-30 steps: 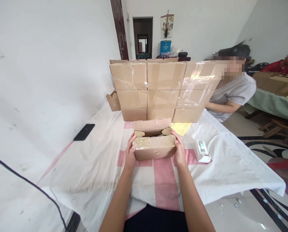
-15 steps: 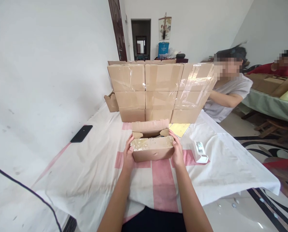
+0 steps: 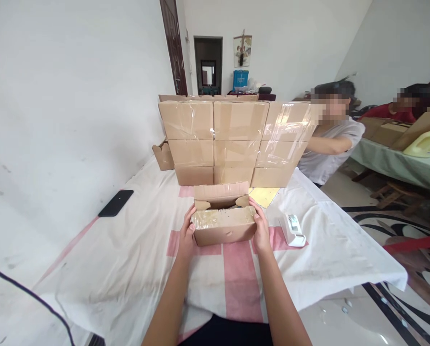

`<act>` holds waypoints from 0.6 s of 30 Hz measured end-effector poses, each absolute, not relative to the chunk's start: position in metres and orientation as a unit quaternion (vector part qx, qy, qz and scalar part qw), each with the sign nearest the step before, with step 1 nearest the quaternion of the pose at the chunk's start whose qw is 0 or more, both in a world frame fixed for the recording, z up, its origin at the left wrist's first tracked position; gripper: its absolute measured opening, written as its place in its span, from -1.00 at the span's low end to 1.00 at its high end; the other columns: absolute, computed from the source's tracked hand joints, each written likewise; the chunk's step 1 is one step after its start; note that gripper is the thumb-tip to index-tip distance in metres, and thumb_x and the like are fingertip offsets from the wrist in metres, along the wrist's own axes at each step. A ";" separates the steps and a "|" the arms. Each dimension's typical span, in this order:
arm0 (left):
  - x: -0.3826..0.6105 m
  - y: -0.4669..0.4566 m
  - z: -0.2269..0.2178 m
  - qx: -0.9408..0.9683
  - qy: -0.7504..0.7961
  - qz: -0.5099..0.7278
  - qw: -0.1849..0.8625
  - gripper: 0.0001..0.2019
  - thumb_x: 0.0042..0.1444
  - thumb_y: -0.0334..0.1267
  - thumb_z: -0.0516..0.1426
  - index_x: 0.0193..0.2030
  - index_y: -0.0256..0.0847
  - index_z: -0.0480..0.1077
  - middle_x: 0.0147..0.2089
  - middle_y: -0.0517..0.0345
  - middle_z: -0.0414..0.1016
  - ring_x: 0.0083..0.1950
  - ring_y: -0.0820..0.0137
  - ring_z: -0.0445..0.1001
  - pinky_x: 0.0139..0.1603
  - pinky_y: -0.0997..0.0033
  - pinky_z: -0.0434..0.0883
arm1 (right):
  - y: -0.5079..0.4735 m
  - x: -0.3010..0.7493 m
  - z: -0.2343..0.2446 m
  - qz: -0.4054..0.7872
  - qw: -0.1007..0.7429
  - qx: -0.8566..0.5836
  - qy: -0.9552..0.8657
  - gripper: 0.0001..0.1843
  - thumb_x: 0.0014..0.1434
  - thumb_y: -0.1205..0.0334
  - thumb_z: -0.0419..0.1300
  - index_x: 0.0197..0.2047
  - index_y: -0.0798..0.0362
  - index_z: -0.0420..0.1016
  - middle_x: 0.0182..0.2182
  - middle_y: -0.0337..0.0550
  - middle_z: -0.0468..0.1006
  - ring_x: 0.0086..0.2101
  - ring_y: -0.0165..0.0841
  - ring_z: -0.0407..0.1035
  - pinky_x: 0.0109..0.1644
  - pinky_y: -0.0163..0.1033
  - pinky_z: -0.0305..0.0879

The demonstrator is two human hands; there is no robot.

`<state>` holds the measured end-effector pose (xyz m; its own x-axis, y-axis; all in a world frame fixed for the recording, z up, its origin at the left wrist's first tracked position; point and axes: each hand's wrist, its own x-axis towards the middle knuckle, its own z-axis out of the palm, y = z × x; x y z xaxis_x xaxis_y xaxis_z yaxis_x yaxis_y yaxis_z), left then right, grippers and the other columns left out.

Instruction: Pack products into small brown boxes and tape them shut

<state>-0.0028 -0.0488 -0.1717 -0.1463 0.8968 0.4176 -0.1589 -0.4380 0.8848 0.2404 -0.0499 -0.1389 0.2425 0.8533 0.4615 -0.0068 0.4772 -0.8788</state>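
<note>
Scarcely moved since a second earlier: open-flapped cardboard box [image 3: 224, 230], clasped at its ends by left hand [image 3: 186, 235] and right hand [image 3: 261, 231], both grips closed on it.

Cloth-covered table [image 3: 128, 269] with stacked cartons [image 3: 233, 144], open box [image 3: 224, 230], black phone [image 3: 116, 203], white device [image 3: 292, 230], yellow sheet [image 3: 263, 195].
</note>
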 end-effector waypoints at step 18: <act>-0.007 -0.052 -0.174 0.553 0.358 0.683 0.315 -0.64 0.35 0.00 0.07 0.17 -0.01 0.48 0.45 0.04 0.25 0.47 0.11 0.18 0.46 0.02 0.14 | -0.053 0.240 -0.141 0.313 0.693 -0.394 -0.517 -0.58 0.35 0.06 0.07 0.22 -0.14 0.47 0.32 -0.21 0.37 0.36 -0.18 0.13 0.48 0.02 -0.08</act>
